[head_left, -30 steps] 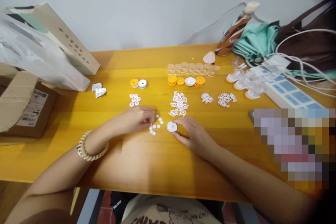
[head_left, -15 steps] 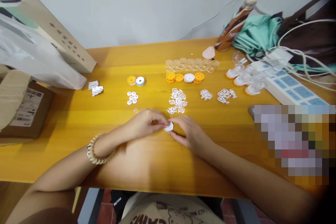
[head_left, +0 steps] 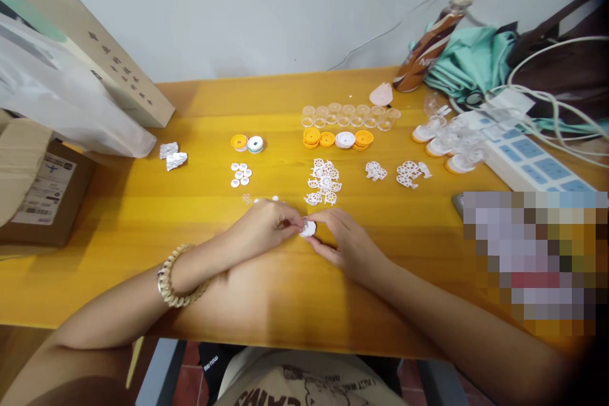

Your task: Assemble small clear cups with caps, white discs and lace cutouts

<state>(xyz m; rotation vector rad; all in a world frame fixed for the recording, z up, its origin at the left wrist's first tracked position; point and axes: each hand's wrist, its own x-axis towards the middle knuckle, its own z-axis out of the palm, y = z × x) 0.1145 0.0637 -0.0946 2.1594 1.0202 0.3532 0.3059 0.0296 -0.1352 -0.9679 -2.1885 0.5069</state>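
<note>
Between my two hands is a small white round disc [head_left: 309, 228], held just over the table. My right hand [head_left: 343, 238] pinches its edge between thumb and fingers. From the other side, the closed fingertips of my left hand [head_left: 273, 223] meet the disc; whether they grip it or a smaller part is too small to tell. Just beyond the hands lies a pile of white lattice-like plastic pieces [head_left: 324, 183]. Several small white round parts [head_left: 240, 174] and tiny clear rings [head_left: 246, 198] lie ahead of my left hand.
Rows hold clear plastic cups [head_left: 349, 115], orange discs [head_left: 364, 138] and white-topped discs [head_left: 255, 143]. Foil pieces [head_left: 176, 161] and a cardboard box [head_left: 52, 196] are left. On the right stand assembled clear pieces [head_left: 451, 139], a power strip [head_left: 533, 155] and a leaning bottle [head_left: 431, 44].
My hands stay at the disc with almost the same hold. The view has shifted slightly, and small white parts now show beyond my left hand.
</note>
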